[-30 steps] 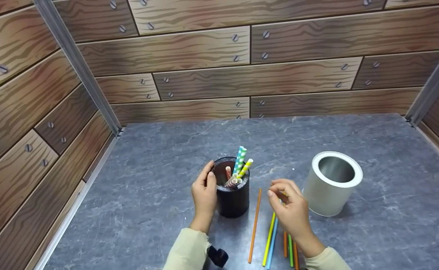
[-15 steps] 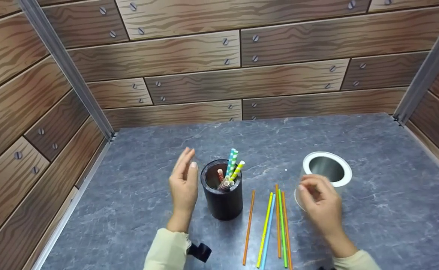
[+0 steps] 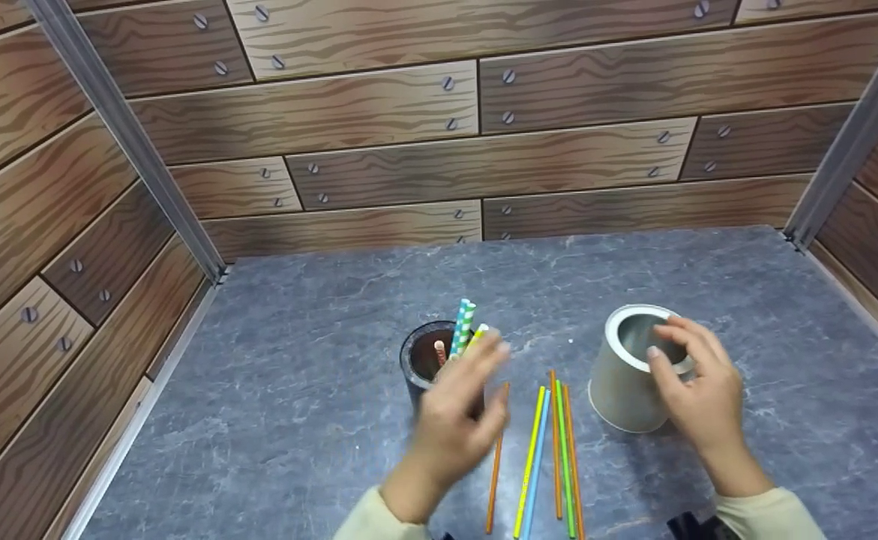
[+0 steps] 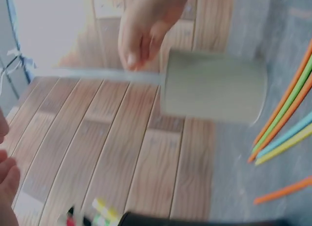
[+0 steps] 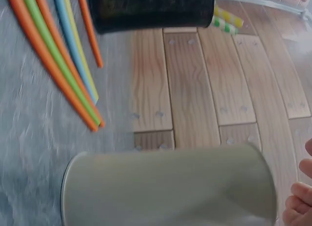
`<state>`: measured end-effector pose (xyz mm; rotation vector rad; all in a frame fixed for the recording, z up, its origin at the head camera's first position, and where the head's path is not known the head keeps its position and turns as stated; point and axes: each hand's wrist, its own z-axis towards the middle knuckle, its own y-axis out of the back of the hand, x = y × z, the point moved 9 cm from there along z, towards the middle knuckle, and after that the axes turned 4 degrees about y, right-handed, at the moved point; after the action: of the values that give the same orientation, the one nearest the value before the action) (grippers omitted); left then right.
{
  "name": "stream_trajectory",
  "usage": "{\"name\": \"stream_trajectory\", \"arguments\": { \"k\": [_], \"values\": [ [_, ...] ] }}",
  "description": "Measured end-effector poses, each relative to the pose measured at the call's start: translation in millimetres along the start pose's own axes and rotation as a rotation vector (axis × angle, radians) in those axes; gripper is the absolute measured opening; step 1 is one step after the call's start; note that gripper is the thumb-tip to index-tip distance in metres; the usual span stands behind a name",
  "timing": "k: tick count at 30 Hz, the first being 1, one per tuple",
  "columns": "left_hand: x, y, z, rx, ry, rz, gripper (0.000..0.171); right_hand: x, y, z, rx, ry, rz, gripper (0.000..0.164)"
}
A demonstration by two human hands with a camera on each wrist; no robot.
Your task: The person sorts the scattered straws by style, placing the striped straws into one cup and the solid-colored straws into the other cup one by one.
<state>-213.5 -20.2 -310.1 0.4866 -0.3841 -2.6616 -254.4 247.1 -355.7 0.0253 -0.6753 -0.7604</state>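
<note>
My left hand (image 3: 453, 420), blurred, is over the near side of the black cup (image 3: 415, 375) with its fingers extended, hiding part of it. Paper straws (image 3: 461, 326), striped in blue, green, yellow and red, stand in that cup. On the right, my right hand (image 3: 708, 397) is at the rim of the grey metal can (image 3: 622, 394), fingers loosely bent over its opening and thumb at the near edge. The can (image 5: 170, 187) stands upright; in the right wrist view, the right fingers (image 5: 300, 206) show just beyond its rim. Neither hand visibly holds anything.
Between the two containers lie several thin plastic straws: a yellow one (image 3: 530, 461), a blue one (image 3: 537, 465), a green one (image 3: 564, 457) and orange ones (image 3: 573, 465). Plank-patterned walls (image 3: 386, 165) enclose the grey marbled table (image 3: 296, 360) at the back and sides.
My left hand has let go of the black cup's side, pulled away left, then swung right in front of it. The right hand has moved right from over the thin straws to the can's rim.
</note>
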Motion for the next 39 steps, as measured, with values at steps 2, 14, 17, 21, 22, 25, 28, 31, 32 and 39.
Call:
{"name": "stream_trajectory", "arguments": {
  "k": [2, 14, 17, 21, 22, 25, 28, 31, 32, 39],
  "values": [
    [7.9, -20.1, -5.8, 0.120, 0.122, -0.022, 0.047, -7.4, 0.6, 1.0, 0.003, -0.029, -0.020, 0.027],
    [68.4, -98.8, -85.0, 0.618, 0.733, 0.098, 0.050, -41.4, -7.6, -9.1, 0.047, -0.162, -0.073, 0.040],
    [71.8, -104.1, -98.4, 0.653, 0.741, 0.125, 0.052, -47.1, -9.0, -12.4, 0.047, -0.176, -0.069, 0.042],
    [80.3, -108.1, -110.0, 0.651, 0.800, 0.118, 0.054, -53.2, -10.2, -14.7, 0.044, -0.199, -0.055, 0.045],
    [82.3, -109.2, -112.8, 0.653, 0.822, 0.109, 0.055, -54.2, -10.5, -15.1, 0.043, -0.202, -0.050, 0.045],
    [87.6, -113.4, -121.0, 0.663, 0.878, 0.090, 0.059, -56.7, -11.1, -16.4, 0.037, -0.213, -0.042, 0.047],
    [90.8, -117.6, -127.3, 0.668, 0.915, 0.079, 0.060, -58.6, -10.8, -18.4, 0.030, -0.224, -0.039, 0.050],
    [93.6, -120.0, -131.7, 0.657, 0.946, 0.073, 0.062, -59.6, -11.3, -21.2, 0.030, -0.241, -0.032, 0.050],
    [94.2, -120.3, -132.0, 0.646, 0.945, 0.077, 0.061, -59.6, -11.4, -21.8, 0.030, -0.243, -0.031, 0.050],
    [86.0, -122.1, -124.2, 0.587, 0.732, 0.269, 0.047, -59.4, -10.6, -23.3, 0.001, -0.223, -0.029, 0.050]
  ]
}}
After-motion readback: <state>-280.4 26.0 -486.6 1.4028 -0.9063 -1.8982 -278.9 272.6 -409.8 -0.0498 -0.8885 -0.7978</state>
